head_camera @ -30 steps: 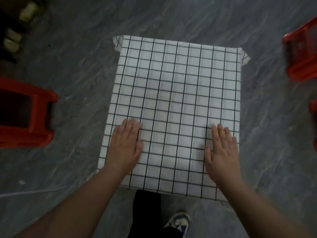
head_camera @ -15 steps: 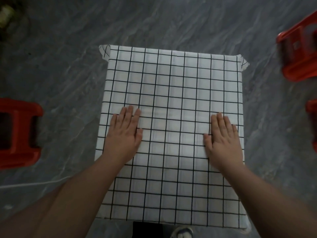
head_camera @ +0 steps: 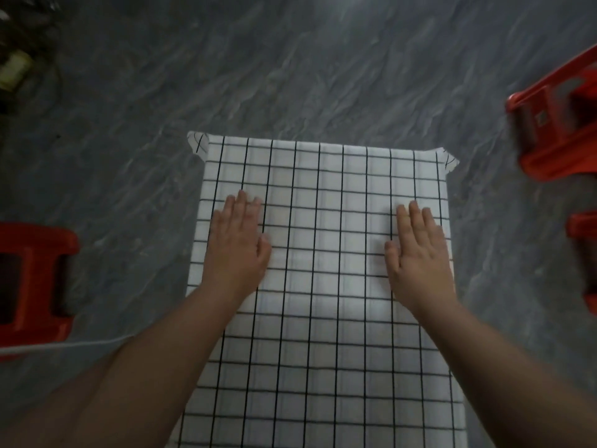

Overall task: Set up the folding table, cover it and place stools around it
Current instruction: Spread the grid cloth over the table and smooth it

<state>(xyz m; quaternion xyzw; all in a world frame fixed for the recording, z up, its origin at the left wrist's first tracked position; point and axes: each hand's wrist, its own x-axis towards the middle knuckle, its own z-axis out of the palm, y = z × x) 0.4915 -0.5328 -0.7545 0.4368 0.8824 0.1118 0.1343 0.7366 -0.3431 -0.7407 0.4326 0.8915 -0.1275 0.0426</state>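
A white cloth with a black grid (head_camera: 326,189) covers the folding table from the middle of the view down to the bottom edge. Its two far corners stick out as small flaps. My left hand (head_camera: 237,247) lies flat, palm down, on the cloth near its left edge. My right hand (head_camera: 418,253) lies flat, palm down, near the right edge. Neither hand holds anything. A red plastic stool (head_camera: 35,286) stands on the floor to the left of the table. Another red stool (head_camera: 555,124) stands at the far right.
The floor (head_camera: 290,76) is dark grey marbled stone all round. Part of a third red stool (head_camera: 584,250) shows at the right edge. A pale cord (head_camera: 64,344) lies on the floor at lower left. Dim clutter (head_camera: 13,69) sits at the upper left corner.
Both hands have slid forward across the cloth, away from me, still flat. The view has moved closer over the table, so the near edge and my foot have dropped out of sight.
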